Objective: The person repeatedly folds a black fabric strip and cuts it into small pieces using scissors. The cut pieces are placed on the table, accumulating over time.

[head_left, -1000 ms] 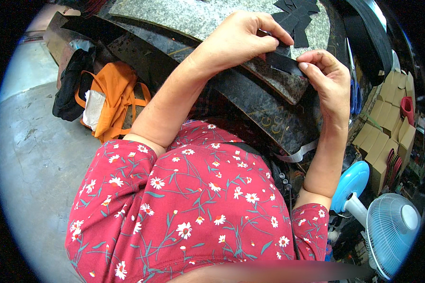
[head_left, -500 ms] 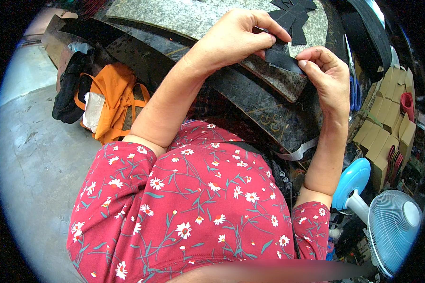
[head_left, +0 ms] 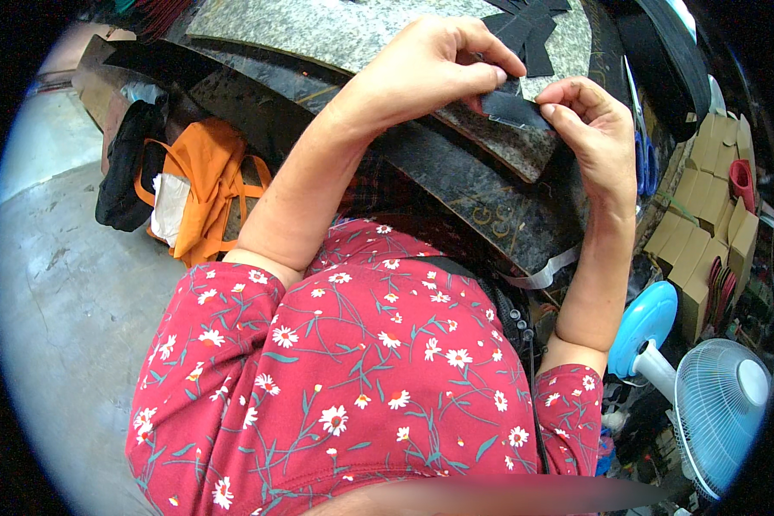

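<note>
A small flat black strip (head_left: 514, 110) is stretched between my two hands above the near edge of a speckled stone slab (head_left: 318, 41). My left hand (head_left: 447, 64) pinches its left end between thumb and fingertips. At the other end, my right hand (head_left: 589, 120) grips it with thumb and forefinger, the other fingers curled. Whether the strip is leather or fabric I cannot tell. Just beyond lies a pile of black cut pieces (head_left: 531, 39) on the slab, overlapping one another.
Blue-handled scissors (head_left: 646, 163) lie right of my right hand. Tan cardboard boxes (head_left: 701, 189) and a blue-and-white fan (head_left: 721, 404) stand at the right. An orange bag (head_left: 206, 181) rests at the left beside the dark bench (head_left: 456, 176).
The black strip's face has tilted slightly and catches more light. Both hands keep their pinch, with only small shifts. The whole view has moved a little.
</note>
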The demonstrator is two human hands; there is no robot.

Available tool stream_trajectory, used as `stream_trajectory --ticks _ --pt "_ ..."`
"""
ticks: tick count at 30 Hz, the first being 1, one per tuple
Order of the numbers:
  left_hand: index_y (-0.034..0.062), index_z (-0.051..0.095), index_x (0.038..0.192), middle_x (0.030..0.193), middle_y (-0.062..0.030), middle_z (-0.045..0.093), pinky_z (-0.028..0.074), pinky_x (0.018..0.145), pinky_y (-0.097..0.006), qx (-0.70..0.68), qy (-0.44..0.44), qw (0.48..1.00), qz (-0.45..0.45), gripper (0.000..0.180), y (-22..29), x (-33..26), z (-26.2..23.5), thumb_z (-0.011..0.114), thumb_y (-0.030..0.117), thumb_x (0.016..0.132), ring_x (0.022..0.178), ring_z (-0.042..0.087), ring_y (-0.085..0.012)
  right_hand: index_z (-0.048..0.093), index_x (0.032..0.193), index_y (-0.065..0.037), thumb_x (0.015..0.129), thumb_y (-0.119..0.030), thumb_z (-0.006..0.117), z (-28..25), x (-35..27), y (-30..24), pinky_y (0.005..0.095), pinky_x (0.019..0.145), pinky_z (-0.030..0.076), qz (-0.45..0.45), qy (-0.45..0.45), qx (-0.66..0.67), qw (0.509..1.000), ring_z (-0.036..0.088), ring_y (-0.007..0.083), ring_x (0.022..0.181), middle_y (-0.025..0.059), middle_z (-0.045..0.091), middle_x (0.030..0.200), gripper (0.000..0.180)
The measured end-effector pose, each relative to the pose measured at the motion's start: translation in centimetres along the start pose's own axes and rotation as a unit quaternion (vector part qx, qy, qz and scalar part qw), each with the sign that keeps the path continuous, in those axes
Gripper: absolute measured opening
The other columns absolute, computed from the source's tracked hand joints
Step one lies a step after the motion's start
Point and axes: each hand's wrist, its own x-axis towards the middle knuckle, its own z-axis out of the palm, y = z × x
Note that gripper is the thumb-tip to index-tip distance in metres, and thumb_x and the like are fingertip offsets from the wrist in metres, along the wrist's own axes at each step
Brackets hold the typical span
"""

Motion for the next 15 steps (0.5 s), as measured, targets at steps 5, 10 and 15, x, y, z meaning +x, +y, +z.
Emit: stream_trajectory --ticks 5,10,15 --pt "-0.0018 0.068 0.105 0.083 -0.0075 0.066 0.054 0.062 -0.024 0.000 -0.024 1.000 -0.017 0.028 0.24 -0.18 -0.28 0.073 0.005 0.078 0.069 0.064 -0.0109 0.066 0.093 0.001 0.083 0.001 0.063 -0.21 -0.04 -0.01 0.0168 0.067 0.044 0.011 0.003 0.010 1.000 0.057 0.0032 0.074 -0.0006 0.065 0.083 0.011" --pt "-0.0023 0.066 0.107 0.079 -0.0055 0.064 0.055 0.063 -0.024 -0.025 -0.028 0.999 -0.022 0.031 0.23 -0.13 -0.23 0.073 0.002 0.077 0.069 0.064 -0.0108 0.067 0.094 0.001 0.083 0.001 0.062 -0.19 0.00 0.24 0.0168 0.067 0.044 -0.003 0.003 0.018 1.000 0.057 0.0029 0.074 -0.0005 0.065 0.083 0.012" --pt "-0.0027 0.066 0.107 0.076 -0.0048 0.063 0.055 0.063 -0.024 -0.023 -0.035 0.999 -0.020 0.031 0.34 -0.16 -0.17 0.072 0.000 0.077 0.069 0.064 -0.0110 0.067 0.094 0.001 0.083 0.002 0.062 -0.15 -0.03 0.51 0.0167 0.066 0.043 -0.006 0.010 0.014 1.000 0.056 0.0029 0.073 -0.0007 0.065 0.082 0.012"
